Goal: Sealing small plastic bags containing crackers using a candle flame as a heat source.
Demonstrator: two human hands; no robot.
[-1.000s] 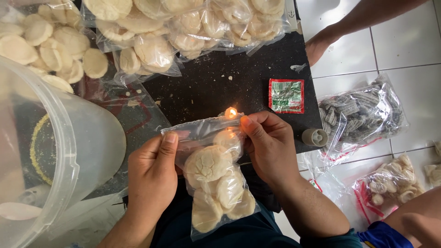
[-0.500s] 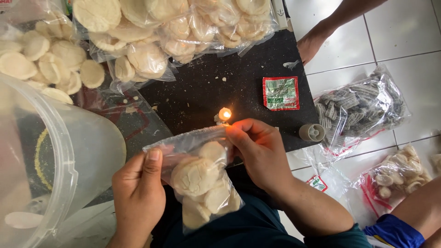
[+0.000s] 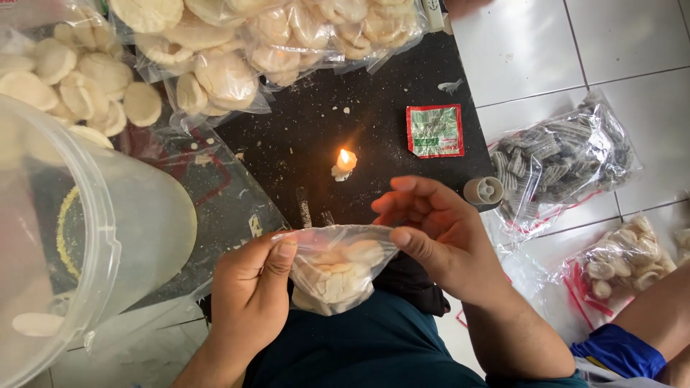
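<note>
Both hands pinch the top edge of a small clear bag of crackers (image 3: 336, 273) over the person's lap, just short of the lit candle stub (image 3: 343, 164). The left hand (image 3: 248, 302) clamps its left corner, the right hand (image 3: 438, 233) its right. The mouth runs left to right; the bag hangs toward the person.

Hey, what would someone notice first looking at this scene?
Probably the small lit candle burning on the black board at the centre. Just below it, the left hand and right hand hold a clear bag of pale crackers by its top edge.
</note>
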